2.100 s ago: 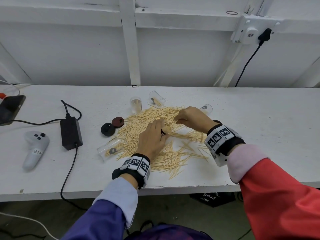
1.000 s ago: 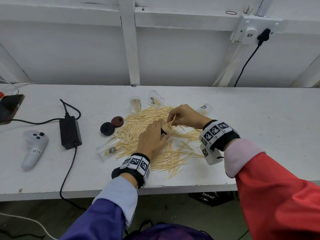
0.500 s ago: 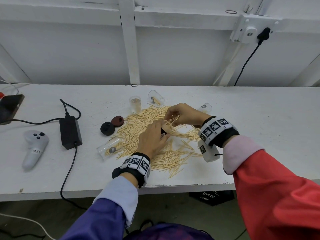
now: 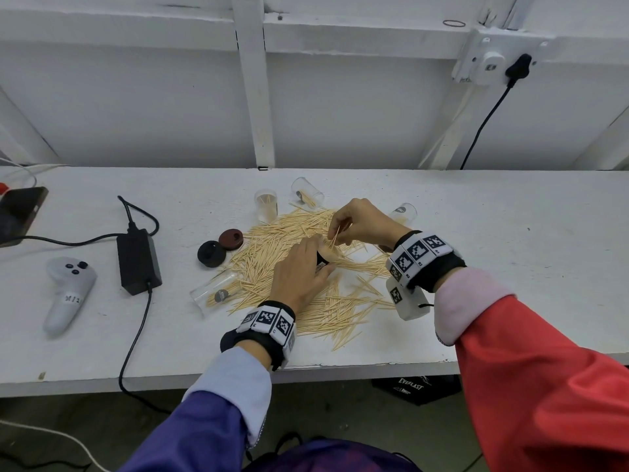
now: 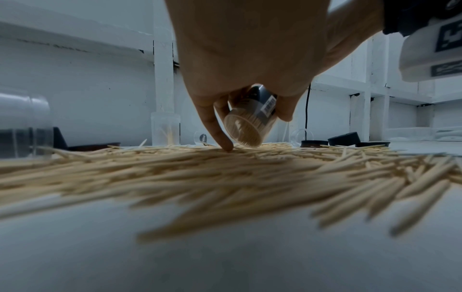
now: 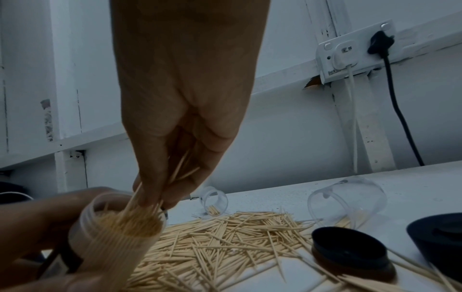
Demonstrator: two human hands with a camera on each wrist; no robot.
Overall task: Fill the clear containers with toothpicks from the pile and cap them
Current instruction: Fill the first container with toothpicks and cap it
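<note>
Gripping a packed container (image 6: 120, 233) left hand (image 4: 299, 270), right hand (image 4: 360, 223) pinching toothpicks (image 4: 335, 237), caps (image 4: 211, 253) beside pile (image 4: 272, 264)

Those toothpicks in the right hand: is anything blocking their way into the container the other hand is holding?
Nothing visible does. The right hand pinches a few toothpicks right at the uncapped mouth of the container, which the left hand holds tilted. It is already packed nearly full, so the toothpicks inside may leave little room.
</note>
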